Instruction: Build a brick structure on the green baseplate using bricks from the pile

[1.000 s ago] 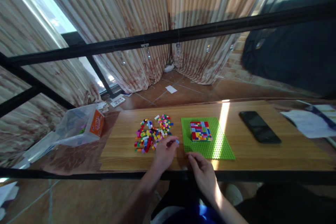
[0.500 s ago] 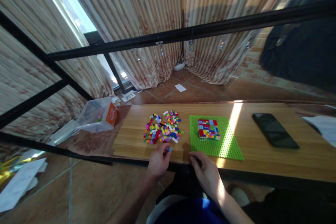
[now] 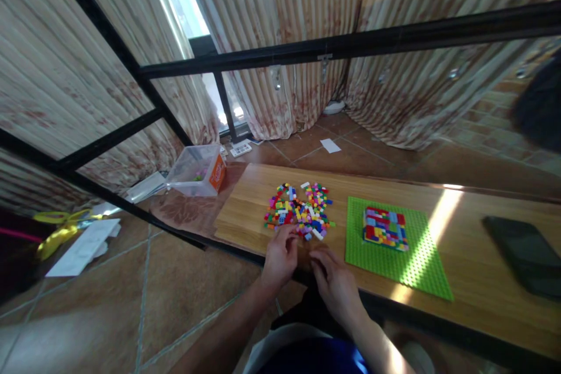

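– Hands where?
– Left hand [image 3: 281,256] at near edge of loose brick pile [image 3: 301,210]; right hand [image 3: 336,280] close by, at front edge of wooden table [image 3: 245,201]; fingers curled on both; can't tell if gripping anything.
– Built block [image 3: 385,229]?
– On green baseplate [image 3: 356,245], right of pile; black phone [image 3: 523,252] farther right.

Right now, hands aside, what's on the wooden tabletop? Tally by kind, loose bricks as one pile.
Loose brick pile: 1 (single bricks too small and jumbled to count)
Green baseplate: 1
Multicoloured brick build, on the baseplate: 1
Black phone: 1
Total: 4
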Demonstrator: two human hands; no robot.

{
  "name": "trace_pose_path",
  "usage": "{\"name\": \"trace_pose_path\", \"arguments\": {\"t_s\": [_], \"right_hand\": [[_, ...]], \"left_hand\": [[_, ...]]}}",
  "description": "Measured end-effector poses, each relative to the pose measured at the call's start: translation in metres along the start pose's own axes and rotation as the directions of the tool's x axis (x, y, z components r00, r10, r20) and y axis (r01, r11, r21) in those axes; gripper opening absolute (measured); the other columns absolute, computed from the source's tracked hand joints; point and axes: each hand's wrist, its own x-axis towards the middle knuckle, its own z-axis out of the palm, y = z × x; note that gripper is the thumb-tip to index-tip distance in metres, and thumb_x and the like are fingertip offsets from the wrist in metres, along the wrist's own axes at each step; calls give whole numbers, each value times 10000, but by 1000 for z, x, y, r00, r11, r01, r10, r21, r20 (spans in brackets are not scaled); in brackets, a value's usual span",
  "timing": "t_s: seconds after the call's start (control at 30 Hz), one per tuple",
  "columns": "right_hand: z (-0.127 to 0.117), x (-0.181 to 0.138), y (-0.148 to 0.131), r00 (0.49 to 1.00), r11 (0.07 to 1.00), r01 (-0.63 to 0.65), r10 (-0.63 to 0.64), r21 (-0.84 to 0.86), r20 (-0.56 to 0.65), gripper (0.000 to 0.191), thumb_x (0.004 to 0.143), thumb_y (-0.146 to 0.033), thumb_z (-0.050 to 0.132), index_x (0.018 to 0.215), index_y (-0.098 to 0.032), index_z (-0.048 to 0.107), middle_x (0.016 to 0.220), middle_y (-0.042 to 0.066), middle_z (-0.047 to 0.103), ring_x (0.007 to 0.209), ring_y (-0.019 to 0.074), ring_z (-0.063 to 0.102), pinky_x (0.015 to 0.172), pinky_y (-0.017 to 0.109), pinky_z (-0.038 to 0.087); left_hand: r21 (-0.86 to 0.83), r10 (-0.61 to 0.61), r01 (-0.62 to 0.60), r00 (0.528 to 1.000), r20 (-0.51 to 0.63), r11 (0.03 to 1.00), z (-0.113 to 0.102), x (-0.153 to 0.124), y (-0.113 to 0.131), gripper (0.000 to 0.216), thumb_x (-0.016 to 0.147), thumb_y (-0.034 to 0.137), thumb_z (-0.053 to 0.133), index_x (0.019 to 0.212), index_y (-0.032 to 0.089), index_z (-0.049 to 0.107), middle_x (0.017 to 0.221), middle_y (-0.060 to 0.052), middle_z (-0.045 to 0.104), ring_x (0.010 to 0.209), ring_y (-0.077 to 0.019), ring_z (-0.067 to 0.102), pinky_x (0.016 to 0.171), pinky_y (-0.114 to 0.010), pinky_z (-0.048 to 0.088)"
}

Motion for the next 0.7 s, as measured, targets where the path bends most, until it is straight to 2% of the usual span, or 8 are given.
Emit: {"name": "trace_pose_path", "arguments": {"t_s": [0.1, 0.2, 0.3, 0.53, 0.63, 0.7], "right_hand": [[4, -7, 7, 999, 1000, 19, -20, -11, -28, 222, 931, -219, 470, 1021, -198, 671, 1072, 92, 655, 1002, 210, 618, 903, 373, 503], [6, -9, 9, 998, 999, 23, -25, -29, -55, 210, 928, -221, 489, 996, -192, 686, 1067, 96, 659, 1000, 213, 622, 910, 377, 510], [5, -10, 7, 998, 999, 26, -27, -29, -60, 211, 929, -213, 490, 984, -190, 693, 1056, 96, 661, 986, 206, 628, 907, 365, 516], [1, -8, 1, 999, 999, 6, -5, 33, -32, 216, 918, -180, 490, 955, -203, 702, 1045, 83, 661, 961, 188, 626, 877, 328, 520], [-2, -7, -3, 999, 995, -28, 31, 91, -36, 216, 917, -192, 489, 942, -207, 703, 1047, 83, 664, 961, 187, 629, 877, 326, 516], [-5, -6, -6, 997, 987, -60, 67, 149, -46, 221, 923, -215, 483, 949, -210, 702, 1042, 82, 670, 957, 187, 635, 873, 327, 515]], "left_hand": [[236, -12, 35, 995, -98, 971, -10, 8, -4, 305, 848, 128, 580, 1145, 193, 585, 1061, -74, 652, 924, -203, 642, 845, -360, 559], [458, -2, 33, 998, -69, 888, -15, 19, -4, 353, 825, 173, 644, 1173, 189, 590, 1084, -91, 658, 1036, -269, 608, 930, -432, 525], [571, 0, 27, 999, -46, 820, -13, 28, -2, 349, 840, 169, 627, 1188, 180, 598, 1077, -98, 664, 1061, -286, 594, 962, -444, 502], [614, 48, -33, 999, -9, 789, -11, 32, -4, 287, 889, 136, 530, 1155, 161, 635, 1042, -110, 677, 1005, -280, 619, 955, -432, 494], [555, 38, -4, 998, -50, 832, -14, 34, -4, 272, 900, 140, 501, 1126, 163, 650, 1026, -115, 680, 1012, -283, 623, 919, -424, 508], [459, 13, 28, 996, -86, 888, -17, 35, 0, 268, 906, 140, 481, 1105, 173, 656, 1028, -107, 686, 1002, -265, 633, 902, -403, 514]]}}
